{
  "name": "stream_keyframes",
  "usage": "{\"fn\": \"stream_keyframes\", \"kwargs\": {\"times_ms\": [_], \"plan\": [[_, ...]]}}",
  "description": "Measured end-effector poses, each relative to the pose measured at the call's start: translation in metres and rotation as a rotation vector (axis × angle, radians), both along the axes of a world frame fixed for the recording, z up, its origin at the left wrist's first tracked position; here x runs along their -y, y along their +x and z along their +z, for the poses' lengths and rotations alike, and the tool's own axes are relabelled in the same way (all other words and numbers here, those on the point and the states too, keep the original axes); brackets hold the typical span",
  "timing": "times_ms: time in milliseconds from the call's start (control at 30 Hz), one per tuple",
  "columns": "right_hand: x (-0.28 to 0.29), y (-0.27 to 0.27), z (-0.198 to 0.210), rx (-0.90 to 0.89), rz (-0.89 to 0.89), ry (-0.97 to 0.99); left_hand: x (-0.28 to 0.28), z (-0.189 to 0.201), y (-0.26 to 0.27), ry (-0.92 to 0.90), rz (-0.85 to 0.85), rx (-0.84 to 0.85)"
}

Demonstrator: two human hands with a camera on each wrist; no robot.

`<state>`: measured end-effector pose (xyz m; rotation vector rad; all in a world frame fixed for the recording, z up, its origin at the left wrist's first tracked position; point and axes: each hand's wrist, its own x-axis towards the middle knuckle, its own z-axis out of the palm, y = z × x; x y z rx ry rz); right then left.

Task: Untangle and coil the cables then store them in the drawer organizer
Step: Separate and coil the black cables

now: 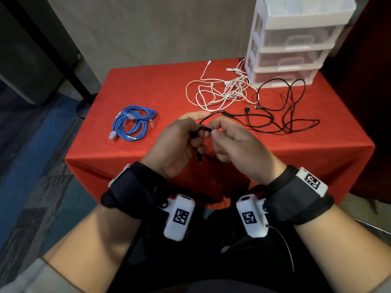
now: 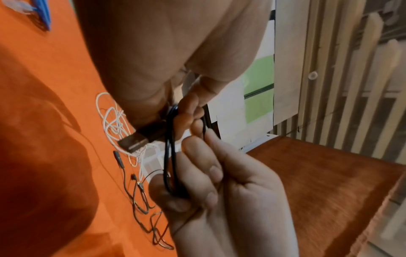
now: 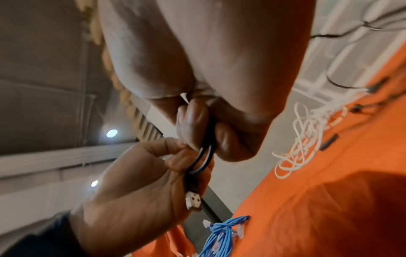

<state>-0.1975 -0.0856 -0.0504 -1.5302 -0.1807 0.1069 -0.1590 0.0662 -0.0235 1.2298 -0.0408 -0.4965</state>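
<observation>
Overhead: left hand (image 1: pixel 175 144) and right hand (image 1: pixel 234 144) meet above the red tablecloth (image 1: pixel 131 166), both pinching the black cable (image 1: pixel 275 121). Left wrist: short loop (image 2: pixel 170 156) gripped by both. Right wrist: fingers (image 3: pixel 193 125) curled round the loop.

A red cloth (image 1: pixel 131 85) covers the bench (image 1: pixel 349 157) and hangs down its near side below the hands. Blue and grey carpet (image 1: pixel 31 157) lies on the floor to the left of the left hand. A black post (image 1: pixel 50 47) slants to a round base past the bench's far left corner. A beige wall (image 1: pixel 158 28) rises beyond.
</observation>
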Motion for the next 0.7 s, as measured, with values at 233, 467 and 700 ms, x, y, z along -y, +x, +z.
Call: {"fn": "stream_keyframes", "kwargs": {"times_ms": [233, 467, 700], "plan": [[0.004, -0.001, -0.003, 0.325, -0.173, -0.363, -0.005, -0.005, 0.006, 0.221, 0.066, 0.193], [0.028, 0.01, -0.006, 0.339, -0.391, -0.559, -0.016, -0.011, 0.013, 0.511, 0.038, 0.528], [0.03, 0.005, -0.013, 0.157, -0.223, -0.927, -0.009, -0.017, 0.01, 0.119, 0.21, 0.14]]}}
